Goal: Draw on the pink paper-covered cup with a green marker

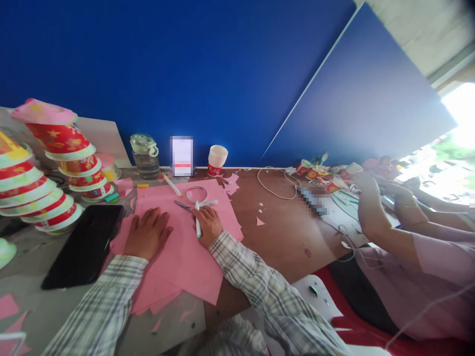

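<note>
My left hand point(147, 232) lies flat on a stack of pink paper point(189, 267), fingers spread and nothing held. On the same paper, my right hand point(208, 223) has its fingers closed around a white marker point(198, 227) with a green end pointing toward me. Just beyond the right fingers lies a second white marker point(208, 203), partly covered. The metal tip of scissors point(181, 205) shows left of that hand; their handles are hidden. A clear ring point(196, 188), perhaps a tape roll, rests near the sheet's far edge beside a yellow-tipped marker point(172, 185).
Stacked red-and-white paper cups point(83, 165) lean at the left, near a black phone point(87, 247). A water bottle point(144, 157), a lit screen point(182, 155) and a cup point(217, 160) stand by the blue partition point(185, 74). Another person's arm point(374, 212) is at right.
</note>
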The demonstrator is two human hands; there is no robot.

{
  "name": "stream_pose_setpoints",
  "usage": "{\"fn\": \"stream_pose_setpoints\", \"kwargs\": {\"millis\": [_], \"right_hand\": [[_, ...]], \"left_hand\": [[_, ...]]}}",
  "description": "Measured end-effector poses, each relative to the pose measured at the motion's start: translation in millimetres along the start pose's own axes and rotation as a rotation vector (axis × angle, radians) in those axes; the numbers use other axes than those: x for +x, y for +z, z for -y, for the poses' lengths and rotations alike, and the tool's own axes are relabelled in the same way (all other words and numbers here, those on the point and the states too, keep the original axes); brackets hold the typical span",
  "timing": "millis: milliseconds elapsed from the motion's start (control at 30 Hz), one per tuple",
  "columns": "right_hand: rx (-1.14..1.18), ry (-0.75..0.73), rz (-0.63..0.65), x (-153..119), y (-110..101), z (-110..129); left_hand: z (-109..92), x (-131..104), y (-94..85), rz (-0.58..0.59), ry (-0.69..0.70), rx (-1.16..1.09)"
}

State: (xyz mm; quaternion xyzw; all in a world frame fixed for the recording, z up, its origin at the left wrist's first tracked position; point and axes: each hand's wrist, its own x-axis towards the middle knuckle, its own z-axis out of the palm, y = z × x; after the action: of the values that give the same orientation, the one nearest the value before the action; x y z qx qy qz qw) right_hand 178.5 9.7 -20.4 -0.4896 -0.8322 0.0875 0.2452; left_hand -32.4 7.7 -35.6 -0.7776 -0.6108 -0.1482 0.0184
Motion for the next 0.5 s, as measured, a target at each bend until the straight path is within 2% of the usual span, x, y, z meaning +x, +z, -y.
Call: {"fn": "stream_pose_setpoints", "kwargs": {"millis": [133,267,400,500], "right_hand": [[-0.048,0.008,0.022,4,0,1],[-0.086,0.0,0.035,-5,-17,17],[-0.058,-0.185,0.157,-46,-41,40],[-0.072,-0.272,0.237,-80,-47,43]], "left_hand": [[-1,0,0.7,0.016,0.009,0.056],[-3,-6,-0.4,0.045,0.002,0.11],[-6,-20,-0.4,0.032,0.07,0.131],[-6,-30,0.7,0.057,0.091,0.12]]}}
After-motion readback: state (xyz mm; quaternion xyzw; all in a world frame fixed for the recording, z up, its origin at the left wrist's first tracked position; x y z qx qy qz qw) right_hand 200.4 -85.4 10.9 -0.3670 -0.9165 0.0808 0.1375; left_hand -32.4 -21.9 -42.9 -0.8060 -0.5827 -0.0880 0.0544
